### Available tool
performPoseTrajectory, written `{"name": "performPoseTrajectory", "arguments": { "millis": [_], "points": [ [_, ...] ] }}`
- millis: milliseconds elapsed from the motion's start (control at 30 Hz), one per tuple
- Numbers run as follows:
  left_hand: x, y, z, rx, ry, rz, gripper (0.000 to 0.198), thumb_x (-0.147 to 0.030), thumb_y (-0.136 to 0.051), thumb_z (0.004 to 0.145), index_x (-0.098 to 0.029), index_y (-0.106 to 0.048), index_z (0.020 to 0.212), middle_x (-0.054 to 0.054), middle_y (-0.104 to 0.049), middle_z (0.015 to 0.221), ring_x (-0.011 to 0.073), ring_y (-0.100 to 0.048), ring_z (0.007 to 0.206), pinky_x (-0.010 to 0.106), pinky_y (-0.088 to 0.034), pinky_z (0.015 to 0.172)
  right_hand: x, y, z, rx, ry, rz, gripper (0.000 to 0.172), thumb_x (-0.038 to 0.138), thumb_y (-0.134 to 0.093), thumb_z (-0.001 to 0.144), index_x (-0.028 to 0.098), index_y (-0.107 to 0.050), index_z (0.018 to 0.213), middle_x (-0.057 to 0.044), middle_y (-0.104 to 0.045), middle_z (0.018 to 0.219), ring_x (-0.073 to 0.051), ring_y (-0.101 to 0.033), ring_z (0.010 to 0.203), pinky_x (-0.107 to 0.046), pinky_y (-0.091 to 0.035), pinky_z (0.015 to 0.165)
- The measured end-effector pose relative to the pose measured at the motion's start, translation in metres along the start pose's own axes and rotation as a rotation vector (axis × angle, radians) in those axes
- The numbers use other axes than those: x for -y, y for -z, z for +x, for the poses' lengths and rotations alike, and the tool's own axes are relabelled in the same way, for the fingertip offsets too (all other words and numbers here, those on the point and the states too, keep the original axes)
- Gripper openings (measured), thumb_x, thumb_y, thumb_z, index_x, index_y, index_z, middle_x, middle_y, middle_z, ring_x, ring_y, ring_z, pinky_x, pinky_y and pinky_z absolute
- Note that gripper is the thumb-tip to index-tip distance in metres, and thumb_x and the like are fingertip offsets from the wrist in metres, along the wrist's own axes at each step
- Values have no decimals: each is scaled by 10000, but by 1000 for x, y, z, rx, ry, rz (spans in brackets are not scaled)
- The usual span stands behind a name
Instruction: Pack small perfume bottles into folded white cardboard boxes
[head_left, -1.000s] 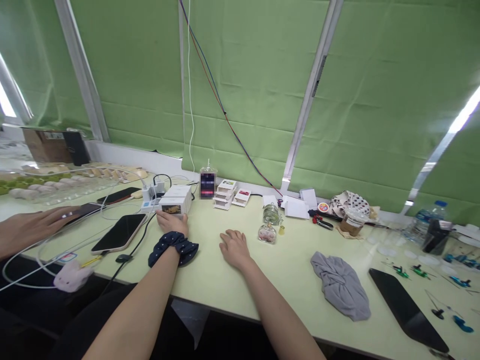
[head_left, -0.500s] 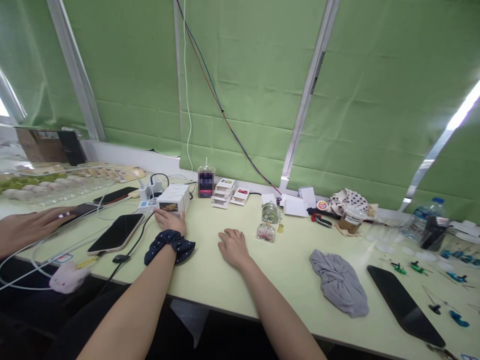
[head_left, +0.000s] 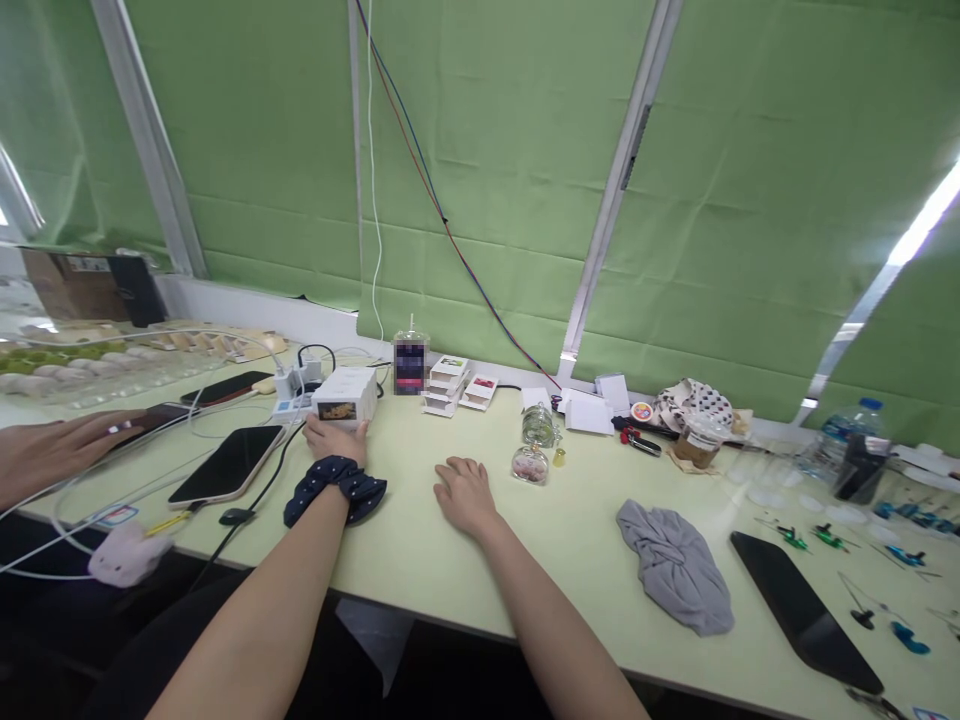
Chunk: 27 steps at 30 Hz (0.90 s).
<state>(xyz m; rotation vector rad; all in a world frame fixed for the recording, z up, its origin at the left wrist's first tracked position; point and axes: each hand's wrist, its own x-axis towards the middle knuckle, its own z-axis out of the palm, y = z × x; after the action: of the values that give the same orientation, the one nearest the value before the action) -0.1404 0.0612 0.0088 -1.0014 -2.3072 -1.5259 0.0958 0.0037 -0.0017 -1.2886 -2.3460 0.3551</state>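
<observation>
My left hand (head_left: 335,440), with a dark dotted scrunchie (head_left: 336,490) around its wrist, grips the near end of a white box (head_left: 349,388) with a food-like picture on its front. Its thumb is at the right side and its fingers at the left. Palm down on the pale table, my right hand (head_left: 465,494) holds nothing, its fingers a little apart. To its right stand a clear glass bottle with a pinkish picture (head_left: 530,464) and a greenish glass bottle (head_left: 538,425). A small yellow cap-like piece (head_left: 559,457) lies beside them.
Small white boxes (head_left: 448,385) are stacked behind. A co-worker's hand (head_left: 71,450) rests at left by phones (head_left: 227,464) and cables. At right are grey cloth (head_left: 675,567), a black phone (head_left: 804,610), a drink cup (head_left: 700,440) and small coloured parts (head_left: 830,536).
The view has shifted very slightly. My two hands stay where they were, the left one at the white box and the right one on the table.
</observation>
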Motion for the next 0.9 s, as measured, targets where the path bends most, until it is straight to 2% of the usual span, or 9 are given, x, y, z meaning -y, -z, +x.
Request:
{"name": "performPoseTrajectory", "arguments": {
  "millis": [167,233,300,367,467,633,767,900],
  "points": [
    [-4,4,-2,-14,-7,-4,891,-311,-683,735,44,-164,1366,287,-340,1347,362,-325,1287,448,-304,1074,0,0,1,-1,0,-12,377,325,-402,909,263,-514,1264,-55,-463,1368,-233,-353,1272,-488,-193,1097],
    [-8,9,-5,-28,-23,-6,928,-321,-670,738,59,-122,1385,300,-284,1380,371,-291,1311,451,-298,1080,0,0,1,-2,1,-11,374,325,-407,908,266,-517,1261,-54,-469,1364,-234,-357,1269,-488,-198,1093],
    [-15,17,-9,-43,-58,-8,945,-335,-659,736,11,-103,1418,276,-191,1439,367,-228,1349,458,-271,1095,1,0,0,-8,4,-7,371,327,-411,908,267,-521,1257,-54,-475,1360,-236,-361,1267,-484,-203,1090],
    [-22,25,-13,-43,-160,13,871,-333,-632,750,-77,-162,1437,221,-138,1489,345,-155,1386,483,-207,1117,1,1,0,-17,9,-3,374,328,-410,908,259,-524,1257,-55,-479,1358,-238,-364,1265,-481,-207,1090],
    [-32,33,-14,-16,-343,59,656,-301,-540,805,-150,-315,1402,162,-214,1508,310,-102,1414,548,-90,1120,2,1,-1,-20,11,0,383,322,-402,910,240,-522,1264,-59,-477,1362,-240,-362,1268,-478,-207,1093],
    [-37,38,-2,16,-371,62,554,-282,-515,806,-175,-427,1342,123,-365,1466,319,-185,1396,608,13,1094,2,2,-1,-12,9,-20,379,334,-414,909,256,-515,1266,-43,-476,1364,-223,-364,1269,-462,-217,1095],
    [-34,35,10,29,-449,100,502,-299,-529,792,-146,-507,1269,139,-454,1404,336,-228,1376,626,28,1081,1,1,0,-20,7,-10,371,340,-419,907,263,-523,1255,-40,-485,1354,-221,-367,1264,-469,-216,1094],
    [-31,31,16,40,-468,130,451,-252,-507,794,-138,-529,1230,147,-535,1312,353,-300,1328,659,-22,1058,0,1,1,2,-3,-7,371,344,-429,903,276,-519,1256,-38,-477,1361,-217,-359,1271,-465,-210,1095]
  ]
}}
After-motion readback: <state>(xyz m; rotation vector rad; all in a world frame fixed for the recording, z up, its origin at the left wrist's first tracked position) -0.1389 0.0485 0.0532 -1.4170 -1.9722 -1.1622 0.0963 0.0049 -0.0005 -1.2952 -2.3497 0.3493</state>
